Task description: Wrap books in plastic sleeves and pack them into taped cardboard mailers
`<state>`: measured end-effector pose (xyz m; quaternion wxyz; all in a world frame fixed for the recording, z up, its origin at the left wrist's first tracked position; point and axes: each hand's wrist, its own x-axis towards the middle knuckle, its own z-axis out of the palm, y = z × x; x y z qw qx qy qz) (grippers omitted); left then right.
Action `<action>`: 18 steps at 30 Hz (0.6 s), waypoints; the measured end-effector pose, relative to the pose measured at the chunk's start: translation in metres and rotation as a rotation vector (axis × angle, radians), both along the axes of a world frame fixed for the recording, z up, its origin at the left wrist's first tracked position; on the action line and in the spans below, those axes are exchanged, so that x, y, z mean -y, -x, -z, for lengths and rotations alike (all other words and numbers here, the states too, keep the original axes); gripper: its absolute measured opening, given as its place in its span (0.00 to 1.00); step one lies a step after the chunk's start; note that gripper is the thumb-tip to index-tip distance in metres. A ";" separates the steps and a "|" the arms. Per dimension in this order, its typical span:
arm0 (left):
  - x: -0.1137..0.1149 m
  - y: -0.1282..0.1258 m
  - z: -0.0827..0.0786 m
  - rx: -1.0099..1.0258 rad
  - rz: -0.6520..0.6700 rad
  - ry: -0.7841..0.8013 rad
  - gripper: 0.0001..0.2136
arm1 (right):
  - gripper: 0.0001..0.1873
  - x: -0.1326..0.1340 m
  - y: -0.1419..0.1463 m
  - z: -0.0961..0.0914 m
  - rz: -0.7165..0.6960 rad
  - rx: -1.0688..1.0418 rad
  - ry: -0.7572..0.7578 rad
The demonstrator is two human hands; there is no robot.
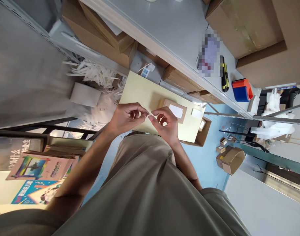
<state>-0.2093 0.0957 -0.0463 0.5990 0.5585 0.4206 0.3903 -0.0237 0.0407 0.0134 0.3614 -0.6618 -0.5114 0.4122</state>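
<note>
My left hand and my right hand meet above the pale yellow tabletop. Thumb and index finger of each are pinched, with the tips almost touching. Something thin and pale shows between the fingertips, too small to make out. Just beyond my right hand, a small brown cardboard box with a white label lies on the table. A small white rectangular piece sits to its right, near the table's edge.
Over the table's far side runs a grey shelf, bearing a yellow-black utility knife and an orange-blue tape dispenser. An open carton stands by the table's right end. Shredded paper is heaped at left, above some books.
</note>
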 end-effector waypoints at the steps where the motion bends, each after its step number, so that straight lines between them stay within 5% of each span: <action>1: 0.000 0.000 -0.001 -0.003 0.009 -0.004 0.06 | 0.18 -0.001 0.001 -0.001 -0.019 0.018 -0.018; 5: 0.000 0.001 -0.001 -0.039 0.025 -0.016 0.05 | 0.17 -0.007 0.003 0.006 -0.070 0.066 -0.009; 8: -0.003 0.004 0.013 -0.146 -0.001 -0.041 0.02 | 0.17 -0.008 -0.002 0.017 -0.061 0.084 0.000; 13: -0.020 0.029 0.088 -0.514 -0.056 0.045 0.03 | 0.18 0.003 -0.022 0.027 0.115 0.012 0.050; 18: -0.055 0.094 0.162 -0.773 -0.175 0.172 0.06 | 0.21 0.023 -0.041 0.027 0.291 -0.087 0.093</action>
